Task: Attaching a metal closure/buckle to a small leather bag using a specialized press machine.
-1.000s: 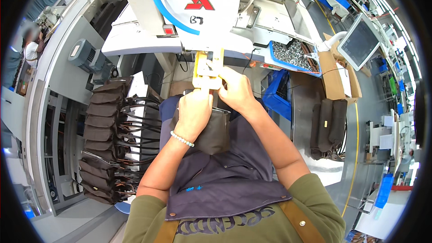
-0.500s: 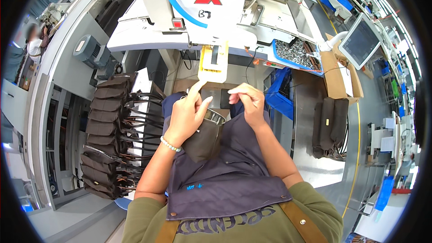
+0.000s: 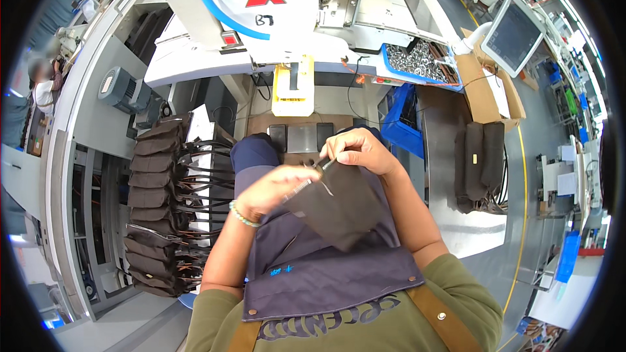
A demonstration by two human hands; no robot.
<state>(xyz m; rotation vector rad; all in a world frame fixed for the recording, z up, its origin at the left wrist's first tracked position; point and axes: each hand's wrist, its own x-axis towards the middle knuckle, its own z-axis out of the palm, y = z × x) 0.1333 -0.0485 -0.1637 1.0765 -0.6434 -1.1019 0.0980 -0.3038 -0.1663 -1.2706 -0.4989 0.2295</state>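
Right hand (image 3: 357,150): a corner of the brown pouch (image 3: 339,205) is being pinched.
Left hand (image 3: 277,189): fingers closed, blurred, on its edge.
Pouch: being held over the lap; judged light, limp; best gripped at stitched edges.

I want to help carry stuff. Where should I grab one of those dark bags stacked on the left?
Probably by a strap, coming from the right: the straps stick out that way from the bags, which lie tightly stacked, so their bodies look harder to pinch.

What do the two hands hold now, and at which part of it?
Both hold a dark brown pouch over the lap: the right hand pinches its top edge, the left hand grips its left upper side.
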